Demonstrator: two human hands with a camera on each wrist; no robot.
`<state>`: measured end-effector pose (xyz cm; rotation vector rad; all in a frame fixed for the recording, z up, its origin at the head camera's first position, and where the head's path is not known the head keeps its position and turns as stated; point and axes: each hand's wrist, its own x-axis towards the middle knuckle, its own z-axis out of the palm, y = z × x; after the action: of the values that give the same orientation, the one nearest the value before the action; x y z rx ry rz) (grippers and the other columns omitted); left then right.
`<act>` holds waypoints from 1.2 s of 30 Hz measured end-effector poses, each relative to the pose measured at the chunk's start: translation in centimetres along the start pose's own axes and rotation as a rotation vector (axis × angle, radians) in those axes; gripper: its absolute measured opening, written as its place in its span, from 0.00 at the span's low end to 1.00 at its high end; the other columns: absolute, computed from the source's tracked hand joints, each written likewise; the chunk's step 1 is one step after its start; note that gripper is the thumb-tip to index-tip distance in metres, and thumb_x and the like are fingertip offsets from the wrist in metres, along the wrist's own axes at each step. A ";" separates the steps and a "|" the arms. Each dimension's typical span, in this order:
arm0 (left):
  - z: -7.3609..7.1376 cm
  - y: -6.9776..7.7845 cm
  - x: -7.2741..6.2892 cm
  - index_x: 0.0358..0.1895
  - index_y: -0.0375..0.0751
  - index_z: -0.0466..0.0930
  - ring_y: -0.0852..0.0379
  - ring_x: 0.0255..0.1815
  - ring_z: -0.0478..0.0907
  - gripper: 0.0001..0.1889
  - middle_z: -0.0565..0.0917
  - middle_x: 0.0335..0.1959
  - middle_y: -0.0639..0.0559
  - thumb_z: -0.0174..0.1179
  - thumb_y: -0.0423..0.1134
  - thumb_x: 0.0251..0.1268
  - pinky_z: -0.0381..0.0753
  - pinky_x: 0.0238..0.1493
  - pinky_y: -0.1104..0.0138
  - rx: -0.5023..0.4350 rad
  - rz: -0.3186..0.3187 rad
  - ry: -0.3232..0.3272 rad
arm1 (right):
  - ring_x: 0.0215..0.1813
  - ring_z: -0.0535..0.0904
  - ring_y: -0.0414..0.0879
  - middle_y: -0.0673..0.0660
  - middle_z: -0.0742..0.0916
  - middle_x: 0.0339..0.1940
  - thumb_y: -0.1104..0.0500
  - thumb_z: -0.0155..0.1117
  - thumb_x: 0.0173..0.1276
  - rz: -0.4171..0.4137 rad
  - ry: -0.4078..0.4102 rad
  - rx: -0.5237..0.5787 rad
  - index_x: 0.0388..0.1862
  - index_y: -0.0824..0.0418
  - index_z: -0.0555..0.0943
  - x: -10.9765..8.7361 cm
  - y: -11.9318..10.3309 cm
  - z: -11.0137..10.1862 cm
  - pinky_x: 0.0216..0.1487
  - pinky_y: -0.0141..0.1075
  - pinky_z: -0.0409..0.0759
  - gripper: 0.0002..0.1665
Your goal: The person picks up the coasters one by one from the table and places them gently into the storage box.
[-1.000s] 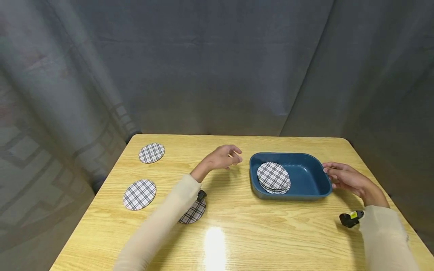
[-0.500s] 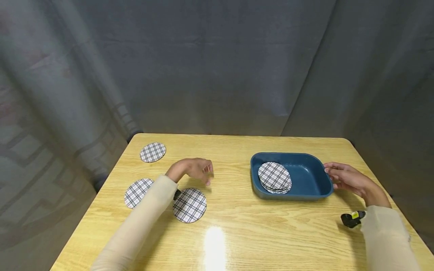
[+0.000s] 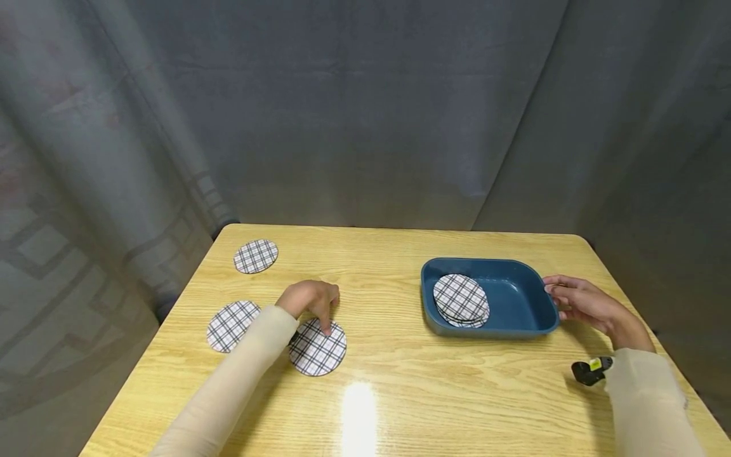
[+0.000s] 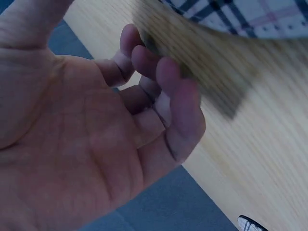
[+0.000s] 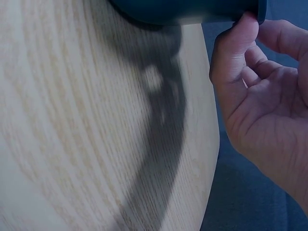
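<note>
My left hand (image 3: 311,301) reaches down over the back edge of a round plaid coaster (image 3: 315,355), its thumb overlapping the coaster in the head view. In the left wrist view, the fingers (image 4: 185,115) are loosely bent with nothing between them, and the coaster's edge (image 4: 255,19) shows above. At the right, my right hand (image 3: 588,308) pinches the rim of a blue rectangular bin (image 3: 516,308) between thumb and fingers; the right wrist view shows the thumb against the bin's rim (image 5: 260,9). Plaid coasters (image 3: 459,297) lie stacked in the bin's left part.
Two more plaid coasters lie on the wooden table (image 3: 400,393) at the left: one near the back corner (image 3: 256,256), the other (image 3: 227,325) partly behind the left sleeve. Grey curtains (image 3: 365,114) surround the table's back and sides.
My left hand has come from beside the bin leftward and toward me, lowering over the nearest coaster. The right hand keeps its hold on the bin, which stays in place.
</note>
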<state>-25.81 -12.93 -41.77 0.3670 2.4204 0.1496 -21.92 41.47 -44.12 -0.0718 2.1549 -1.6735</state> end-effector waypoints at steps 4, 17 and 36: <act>0.1 0.2 0.0 0.52 0.48 0.76 0.48 0.56 0.76 0.33 0.80 0.51 0.50 0.83 0.46 0.40 0.81 0.56 0.53 0.043 -0.011 0.037 | 0.37 0.79 0.39 0.47 0.82 0.36 0.61 0.47 0.81 0.001 -0.001 -0.004 0.49 0.47 0.78 0.0 0.0 0.0 0.37 0.36 0.85 0.13; 0.0 -0.6 1.4 0.51 0.44 0.76 0.49 0.53 0.77 0.32 0.79 0.47 0.49 0.80 0.50 0.43 0.80 0.57 0.53 -0.094 0.012 0.159 | 0.39 0.79 0.40 0.46 0.83 0.38 0.59 0.48 0.81 0.029 0.018 -0.035 0.50 0.48 0.77 0.1 -0.3 0.2 0.39 0.37 0.85 0.10; -0.4 -1.2 4.5 0.47 0.39 0.72 0.42 0.53 0.72 0.30 0.74 0.50 0.39 0.73 0.58 0.54 0.77 0.55 0.52 -0.158 -0.078 0.420 | 0.39 0.79 0.40 0.47 0.82 0.38 0.59 0.49 0.81 0.055 0.027 -0.031 0.53 0.51 0.75 0.1 -0.3 0.4 0.39 0.38 0.85 0.09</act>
<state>-29.65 -12.68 -44.47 0.1806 2.8060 0.4166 -21.94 41.03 -43.89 0.0010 2.1828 -1.6195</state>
